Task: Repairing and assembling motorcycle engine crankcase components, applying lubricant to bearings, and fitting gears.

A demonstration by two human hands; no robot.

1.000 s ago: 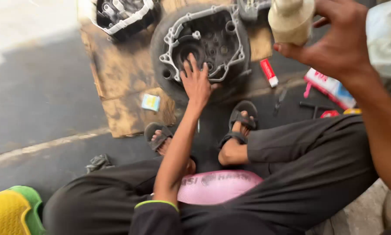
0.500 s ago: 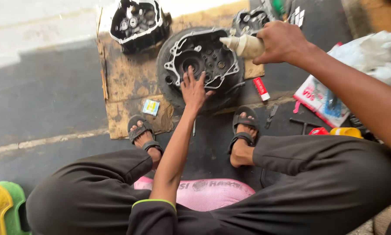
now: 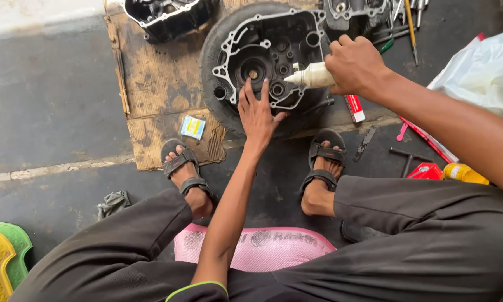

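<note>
An open engine crankcase half (image 3: 274,50) lies face up inside a black tyre (image 3: 218,39) on worn cardboard (image 3: 156,84). My left hand (image 3: 258,112) rests flat on the case's near rim, fingers spread. My right hand (image 3: 358,64) grips a cream squeeze bottle (image 3: 313,75), held sideways with its nozzle pointing left over the case's right side. My legs in dark trousers and black sandals frame the bottom of the view.
A second engine case (image 3: 167,17) sits at the top left and another part (image 3: 355,14) at the top right with several hand tools. A red tube (image 3: 354,107), a white plastic bag (image 3: 481,72), a yellow bottle (image 3: 464,173) and a grey rag (image 3: 113,202) lie around.
My right hand has brought the bottle down from high in front of the camera and tipped it sideways over the case. My left hand has stayed on the case.
</note>
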